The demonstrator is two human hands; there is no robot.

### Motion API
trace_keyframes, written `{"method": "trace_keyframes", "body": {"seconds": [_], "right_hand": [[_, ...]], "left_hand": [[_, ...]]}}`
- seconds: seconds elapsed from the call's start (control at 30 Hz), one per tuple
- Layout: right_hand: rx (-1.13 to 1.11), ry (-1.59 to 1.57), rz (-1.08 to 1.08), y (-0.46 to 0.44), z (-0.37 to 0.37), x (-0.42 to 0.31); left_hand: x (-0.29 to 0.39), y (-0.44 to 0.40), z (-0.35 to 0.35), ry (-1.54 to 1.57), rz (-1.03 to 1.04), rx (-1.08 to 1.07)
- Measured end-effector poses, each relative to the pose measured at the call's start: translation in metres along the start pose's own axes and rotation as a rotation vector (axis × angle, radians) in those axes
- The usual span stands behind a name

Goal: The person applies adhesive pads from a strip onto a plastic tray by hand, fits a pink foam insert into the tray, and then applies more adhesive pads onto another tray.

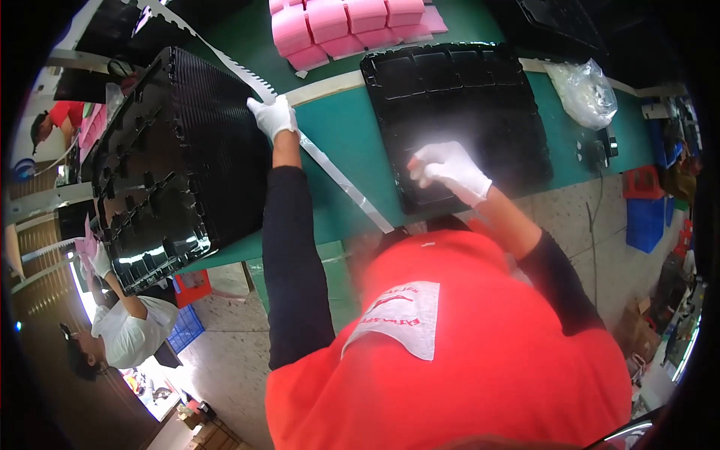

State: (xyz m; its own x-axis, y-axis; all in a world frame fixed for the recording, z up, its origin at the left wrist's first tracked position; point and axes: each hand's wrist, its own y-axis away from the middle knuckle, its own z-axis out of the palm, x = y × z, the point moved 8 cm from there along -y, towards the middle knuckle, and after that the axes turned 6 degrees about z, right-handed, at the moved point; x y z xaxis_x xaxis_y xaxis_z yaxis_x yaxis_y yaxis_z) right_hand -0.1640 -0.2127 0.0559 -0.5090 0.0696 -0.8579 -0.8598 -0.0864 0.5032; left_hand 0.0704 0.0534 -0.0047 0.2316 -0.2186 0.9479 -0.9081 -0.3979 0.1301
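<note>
My left hand (274,118), in a white glove, is closed on a long white strip (341,180) beside a tall stack of black plastic trays (225,127). A toothed stretch of the strip runs up and left past my hand; a smooth, shiny length slants down to the table's front edge. My right hand (451,172), also gloved with some fingertips bare, hovers over or rests on a single black tray (465,97); I cannot tell which. Its fingers are curled together, and anything between them is too small to make out.
Pink foam blocks (349,26) are stacked at the back of the green table (337,135). A clear plastic bag (585,94) lies to the right. Another person (139,330) in a white shirt works at the left. A blue bin (643,223) stands on the floor at right.
</note>
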Motion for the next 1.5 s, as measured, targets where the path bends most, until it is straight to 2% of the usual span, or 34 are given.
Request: {"method": "trace_keyframes", "body": {"seconds": [0.07, 0.1, 0.13, 0.2, 0.27, 0.3, 0.33, 0.4, 0.47, 0.5, 0.53, 0.6, 0.73, 0.87, 0.93, 1.07, 1.13, 1.23, 1.3, 1.33, 1.4, 1.47, 1.5], "right_hand": [[-0.055, -0.03, 0.01, -0.001, 0.001, 0.003], [-0.04, -0.036, 0.019, -0.001, 0.001, 0.001], [0.005, -0.089, 0.025, -0.001, -0.001, -0.005], [0.013, -0.307, 0.048, -0.002, -0.007, -0.002], [-0.054, -0.535, 0.035, -0.004, -0.007, 0.0], [-0.041, -0.538, 0.043, -0.002, -0.007, -0.001], [-0.014, -0.494, 0.046, -0.001, -0.008, -0.005], [0.018, -0.453, 0.061, -0.001, -0.01, -0.004], [-0.003, -0.397, 0.077, -0.005, -0.008, 0.0], [-0.007, -0.388, 0.084, -0.004, -0.004, -0.002], [-0.013, -0.386, 0.094, -0.005, -0.001, 0.001], [-0.025, -0.371, 0.091, -0.006, 0.007, 0.003], [-0.046, -0.32, 0.081, -0.009, 0.018, 0.007], [0.03, -0.079, 0.158, -0.012, 0.021, 0.013], [-0.013, 0.02, -0.014, -0.015, 0.034, 0.002], [-0.078, 0.233, -0.02, -0.019, 0.043, 0.017], [-0.062, 0.267, -0.006, -0.019, 0.043, 0.025], [0.062, 0.31, -0.093, -0.011, 0.04, 0.024], [0.273, 0.528, -0.396, 0.008, 0.04, 0.002], [0.269, 0.531, -0.392, 0.008, 0.04, 0.004], [0.383, 0.809, -0.794, 0.028, 0.05, -0.014], [0.388, 0.803, -0.8, 0.034, 0.051, -0.014], [0.41, 0.658, -0.709, 0.035, 0.044, -0.011]], "left_hand": [[-0.002, -0.04, 0.014, -0.075, 0.281, -0.066], [-0.021, -0.072, 0.02, -0.131, 0.359, 0.003], [-0.02, -0.069, 0.027, 0.038, 0.237, -0.127], [-0.043, -0.104, 0.047, -0.641, 0.443, -0.2], [0.005, -0.039, 0.035, -0.635, 0.296, -0.1], [0.016, -0.02, 0.039, -0.624, 0.418, -0.159], [0.015, -0.004, 0.039, -0.624, 0.414, -0.171], [0.03, 0.041, 0.043, -0.737, 0.708, -0.151], [0.017, 0.081, 0.034, -0.221, 0.271, -0.352], [0.005, 0.097, 0.034, 0.105, 0.135, -0.405], [0.013, 0.118, 0.024, 0.019, 0.029, -0.473], [0.006, 0.144, 0.015, 0.228, -0.011, -0.585], [-0.007, 0.187, -0.005, 0.455, -0.221, -0.639], [-0.02, 0.215, -0.016, 0.492, -0.31, -0.611], [-0.022, 0.224, -0.016, 0.5, -0.289, -0.61], [-0.019, 0.237, -0.015, 0.568, -0.349, -0.574], [-0.014, 0.244, -0.012, 0.48, -0.322, -0.62], [-0.011, 0.248, -0.012, 0.394, -0.288, -0.573], [-0.017, 0.251, -0.006, 0.423, -0.287, -0.519], [-0.018, 0.251, -0.006, 0.45, -0.28, -0.467], [-0.02, 0.252, -0.004, 0.441, -0.313, -0.472], [-0.023, 0.255, -0.002, 0.431, -0.347, -0.48], [-0.023, 0.255, -0.005, 0.374, -0.315, -0.462]]}}
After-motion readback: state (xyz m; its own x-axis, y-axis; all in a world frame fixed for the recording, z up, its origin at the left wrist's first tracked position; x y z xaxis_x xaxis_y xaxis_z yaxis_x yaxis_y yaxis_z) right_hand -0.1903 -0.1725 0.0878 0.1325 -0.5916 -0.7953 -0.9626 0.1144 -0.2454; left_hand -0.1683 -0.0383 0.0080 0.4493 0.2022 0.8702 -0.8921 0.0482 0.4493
